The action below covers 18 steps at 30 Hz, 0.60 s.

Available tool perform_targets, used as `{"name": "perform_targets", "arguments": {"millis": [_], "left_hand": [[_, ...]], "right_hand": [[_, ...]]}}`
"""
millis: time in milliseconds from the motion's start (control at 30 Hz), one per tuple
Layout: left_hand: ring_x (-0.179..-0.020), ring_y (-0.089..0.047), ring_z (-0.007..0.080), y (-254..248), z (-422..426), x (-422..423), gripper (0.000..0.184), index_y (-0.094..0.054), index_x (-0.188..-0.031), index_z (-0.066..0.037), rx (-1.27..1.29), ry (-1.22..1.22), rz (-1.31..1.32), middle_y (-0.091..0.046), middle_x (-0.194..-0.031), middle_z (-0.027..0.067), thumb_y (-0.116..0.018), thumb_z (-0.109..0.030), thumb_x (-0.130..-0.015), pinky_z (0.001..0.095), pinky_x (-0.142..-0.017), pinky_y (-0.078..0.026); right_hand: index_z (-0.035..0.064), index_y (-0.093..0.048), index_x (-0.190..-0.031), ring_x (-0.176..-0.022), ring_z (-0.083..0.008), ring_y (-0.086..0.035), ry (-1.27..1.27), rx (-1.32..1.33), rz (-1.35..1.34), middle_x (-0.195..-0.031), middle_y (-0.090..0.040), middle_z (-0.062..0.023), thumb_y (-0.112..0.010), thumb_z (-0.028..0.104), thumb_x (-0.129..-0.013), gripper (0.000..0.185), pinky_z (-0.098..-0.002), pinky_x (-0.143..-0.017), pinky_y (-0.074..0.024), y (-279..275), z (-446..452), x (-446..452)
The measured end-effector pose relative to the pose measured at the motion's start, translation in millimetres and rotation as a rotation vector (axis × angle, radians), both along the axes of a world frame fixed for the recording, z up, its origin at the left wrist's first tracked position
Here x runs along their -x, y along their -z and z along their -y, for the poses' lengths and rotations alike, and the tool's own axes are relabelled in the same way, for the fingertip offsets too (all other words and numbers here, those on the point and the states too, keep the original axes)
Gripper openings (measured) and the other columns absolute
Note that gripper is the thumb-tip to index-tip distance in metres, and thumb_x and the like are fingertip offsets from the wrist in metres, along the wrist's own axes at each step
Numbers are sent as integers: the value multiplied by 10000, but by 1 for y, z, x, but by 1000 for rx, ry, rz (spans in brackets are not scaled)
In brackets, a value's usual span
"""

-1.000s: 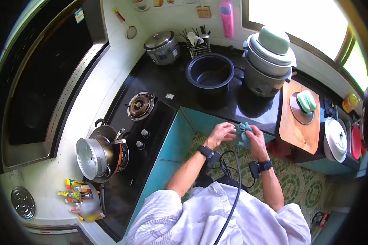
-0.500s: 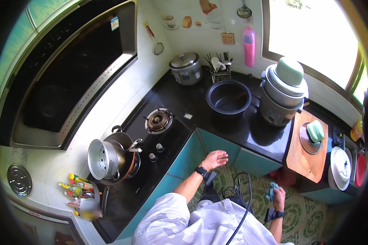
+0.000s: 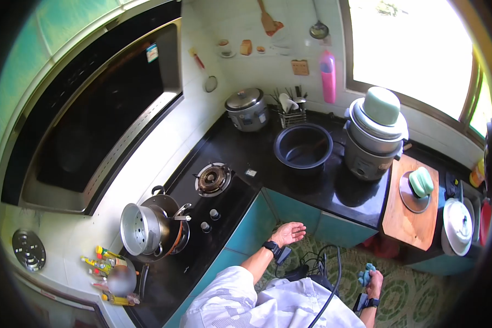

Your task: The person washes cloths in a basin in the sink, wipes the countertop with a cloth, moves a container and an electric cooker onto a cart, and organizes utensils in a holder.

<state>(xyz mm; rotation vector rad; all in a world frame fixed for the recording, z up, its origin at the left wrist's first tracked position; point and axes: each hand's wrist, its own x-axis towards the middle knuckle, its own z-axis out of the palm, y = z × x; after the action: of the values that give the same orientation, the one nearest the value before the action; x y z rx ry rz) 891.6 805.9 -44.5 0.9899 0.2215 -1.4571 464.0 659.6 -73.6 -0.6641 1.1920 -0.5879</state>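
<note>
My left hand [image 3: 289, 233] hangs in front of the counter corner, palm turned up and fingers stretched out, holding nothing. Lower on the right, my right hand [image 3: 374, 283] is closed around a crumpled blue cloth [image 3: 366, 274]. Both hands are over the floor, apart from the counter. Nearest beyond my left hand are the teal cabinet doors [image 3: 293, 209]. On the black counter above them sits a dark inner pot [image 3: 303, 146], and to its right a grey rice cooker [image 3: 366, 158] with a bowl stacked on top.
At left, the gas stove [image 3: 212, 179] carries a wok and a steamer pot [image 3: 139, 229]. Several bottles [image 3: 110, 262] stand beside it. A range hood [image 3: 109, 104] juts out overhead. At right are a cutting board [image 3: 411, 218] and a white lidded basin [image 3: 457, 224]. A black cable [image 3: 333, 290] crosses my front.
The view has tilted up slightly, so the counter things appear lower. My left hand stays open and my right hand keeps hold of the blue cloth, both little moved.
</note>
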Motion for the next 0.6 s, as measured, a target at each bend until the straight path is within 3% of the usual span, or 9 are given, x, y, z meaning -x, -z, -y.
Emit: {"name": "perform_targets", "arguments": {"millis": [200,367,467,533,600], "left_hand": [[-909,-627,273,-11,51,7,201,-588,-1020,-50,20,236,48,-631,-1037,127,-594,-196,-881,407,-798,-526],[-944,-624,251,-32,96,35,223,-571,-1075,-46,171,513,134,-625,-1062,133,-548,-205,-920,376,-828,-519],[-951,-626,245,-55,134,70,197,-586,-1042,-40,249,662,176,-636,-1039,131,-524,-190,-930,379,-844,-514],[-958,-626,248,-59,163,98,203,-587,-1036,-38,262,758,170,-639,-1047,134,-500,-192,-936,386,-858,-506],[-937,-635,255,-67,200,135,216,-589,-1020,-14,317,867,136,-645,-1022,148,-508,-196,-935,376,-840,-517]], "right_hand": [[-8,-586,-997,-602,-190,-611,78,124,-100,-744,-584,-66,-472,52,-841,202,-346,-509,-553,-28,-17,-2],[-7,-587,-969,-607,-173,-606,130,185,-251,-752,-592,-60,-519,60,-835,164,-323,-513,-550,-24,-37,22],[-2,-593,-975,-605,-149,-599,212,251,-337,-757,-607,-59,-552,92,-838,171,-300,-514,-535,-38,-58,54],[11,-601,-987,-605,-128,-595,263,213,-341,-754,-614,-49,-566,118,-839,186,-274,-520,-501,-17,-75,84],[10,-604,-991,-601,-124,-592,390,172,-363,-749,-615,-50,-567,131,-841,197,-273,-522,-499,-38,-79,99]]}}
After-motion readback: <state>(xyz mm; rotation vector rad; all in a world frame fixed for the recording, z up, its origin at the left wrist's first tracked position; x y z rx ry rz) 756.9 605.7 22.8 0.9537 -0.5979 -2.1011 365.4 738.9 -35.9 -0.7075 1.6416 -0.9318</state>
